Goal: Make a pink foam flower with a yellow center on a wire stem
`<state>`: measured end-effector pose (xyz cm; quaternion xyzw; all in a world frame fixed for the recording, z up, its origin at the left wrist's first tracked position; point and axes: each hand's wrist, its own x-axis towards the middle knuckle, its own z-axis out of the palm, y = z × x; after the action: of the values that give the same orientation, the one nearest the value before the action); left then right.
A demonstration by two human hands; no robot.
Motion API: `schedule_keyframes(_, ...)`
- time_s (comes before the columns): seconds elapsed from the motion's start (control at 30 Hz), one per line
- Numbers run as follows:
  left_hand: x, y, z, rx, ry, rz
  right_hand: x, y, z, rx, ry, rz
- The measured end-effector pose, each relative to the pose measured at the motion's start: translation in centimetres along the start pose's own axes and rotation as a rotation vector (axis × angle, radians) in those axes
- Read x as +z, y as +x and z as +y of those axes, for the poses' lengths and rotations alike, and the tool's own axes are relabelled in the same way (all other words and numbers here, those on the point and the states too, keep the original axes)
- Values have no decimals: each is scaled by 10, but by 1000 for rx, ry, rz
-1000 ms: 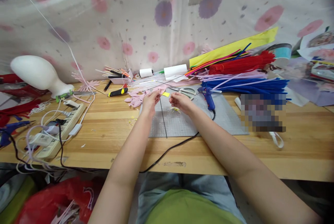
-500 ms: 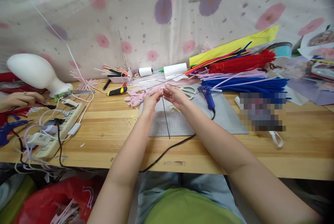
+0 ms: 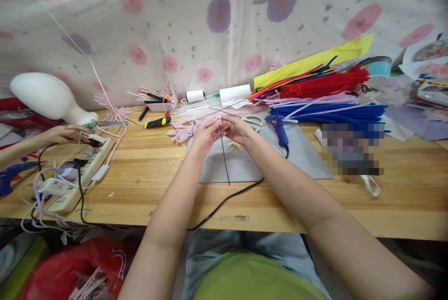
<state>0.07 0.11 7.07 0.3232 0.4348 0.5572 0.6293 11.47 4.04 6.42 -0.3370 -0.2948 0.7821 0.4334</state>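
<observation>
Hands together: our left hand [image 3: 203, 139] pinches a pink piece [image 3: 220, 120] at the top of a black stem [image 3: 225, 160], above the grey mat [image 3: 301, 162]. Right hand [image 3: 241, 131] meets it; its grip we cannot tell. We judge this as fine placing, calling for a steady stem. Wooden bench [image 3: 140, 197]; flowered curtain [image 3: 175, 10] behind.

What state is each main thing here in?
Left hand: pinching the black stem
Right hand: fingers bent, hold unclear
Black stem: slanting down, nearly straight
Mat: flat, scraps on top
Glue gun on mat: lying down
Power strip: plugs inserted
Scissors: partly hidden, open or shut unclear
Utility knife: lying down, blade unclear
Foam head: tipped sideways
</observation>
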Motion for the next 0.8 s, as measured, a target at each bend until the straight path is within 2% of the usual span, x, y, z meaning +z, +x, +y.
schedule_keyframes(0.33, 2, 0, 0, 16, 19, -23, -4, -1, 2, -12, 11, 30)
schedule_keyframes(0.57, 4, 3, -6, 72, 56, 58, -11, -5, 7, -21, -40, 31)
schedule_keyframes(0.8, 4, 4, -10, 113, 32, 66, -13, -11, 12, -49, -93, 10)
